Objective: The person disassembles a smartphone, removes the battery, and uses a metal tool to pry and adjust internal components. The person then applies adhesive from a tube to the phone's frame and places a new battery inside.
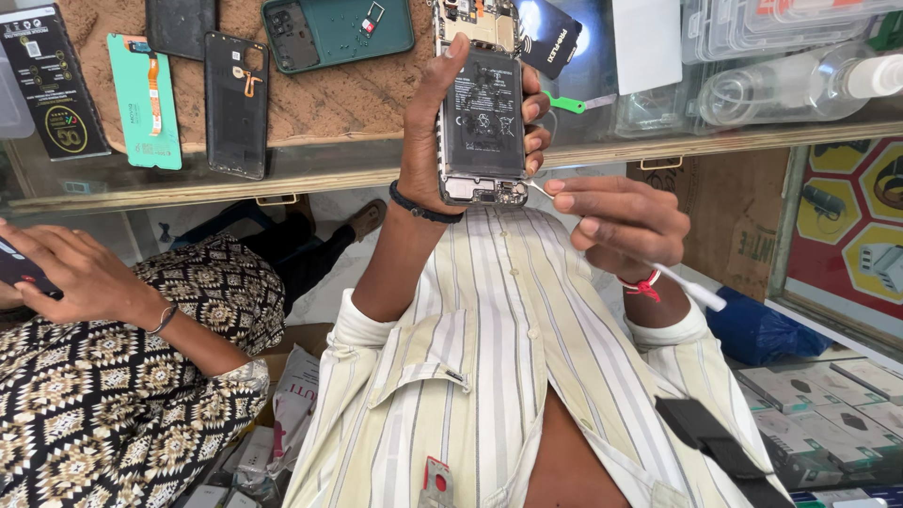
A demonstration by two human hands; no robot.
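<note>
Head view: image looks flipped, desk at top, torso below.
Left hand [435,141] wraps tight around an opened phone [483,113], held up above the desk [320,103] edge; back cover is off, battery and boards exposed.
Right hand [621,221] pinches a thin white-handled tool [691,288]; fingers closed on the shaft, metal tip touching the phone's lower edge by the bottom board.
On the desk: green back cover [339,33], dark panel [236,103], teal panel with orange flex [144,102], green pick [564,102] just beside the phone, clear bottle [790,85] to the right.
Another person's hand [80,273], patterned sleeve, holds a dark device at the left edge; not involved.
Progress, my read: teardown is done as far as the cover; battery sits in place, bottom board work in hand. Reassembly is all left.
</note>
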